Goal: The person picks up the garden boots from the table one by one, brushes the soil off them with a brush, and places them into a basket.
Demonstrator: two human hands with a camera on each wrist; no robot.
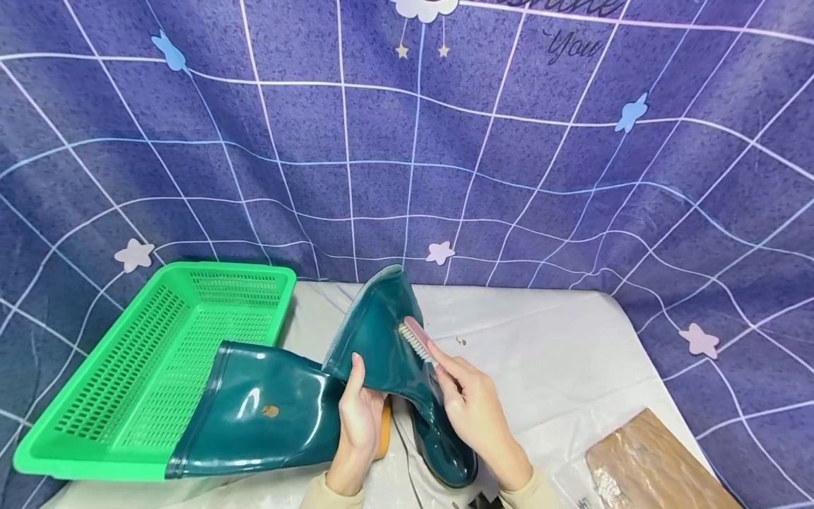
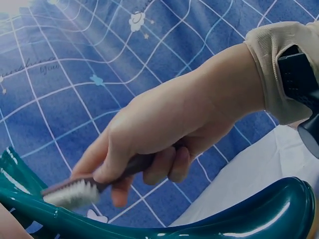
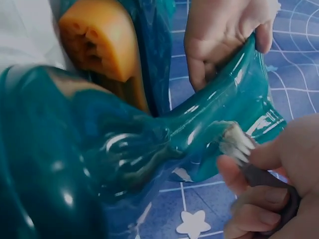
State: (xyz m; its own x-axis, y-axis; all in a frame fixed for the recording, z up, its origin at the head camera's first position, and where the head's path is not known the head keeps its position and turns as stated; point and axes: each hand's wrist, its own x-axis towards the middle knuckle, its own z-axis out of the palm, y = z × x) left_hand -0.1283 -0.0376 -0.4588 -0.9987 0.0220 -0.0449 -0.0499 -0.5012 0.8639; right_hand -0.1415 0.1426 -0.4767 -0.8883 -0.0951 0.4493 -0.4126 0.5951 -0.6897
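Note:
My left hand (image 1: 359, 424) grips the upper shaft of a dark green rubber boot (image 1: 375, 339), thumb on the outer face. That boot's shaft is bent over and its toe points toward me. Pinched in my right hand (image 1: 473, 403) is a scrubbing brush (image 1: 417, 336) with a pinkish handle and white bristles. Its bristles lie against the boot's shaft, beside a brownish smear in the right wrist view. A second green boot (image 1: 286, 417) lies on its side at the left, with a brown spot on its shaft. An orange sole (image 3: 102, 37) shows in the right wrist view.
A green plastic basket (image 1: 280, 311) stands at the left, the second boot's shaft overlapping its near side. At the front right lies a brown package (image 1: 655, 459) in clear wrap. White sheeting (image 1: 540, 332) covers the table, with a blue gridded curtain (image 1: 445, 141) behind.

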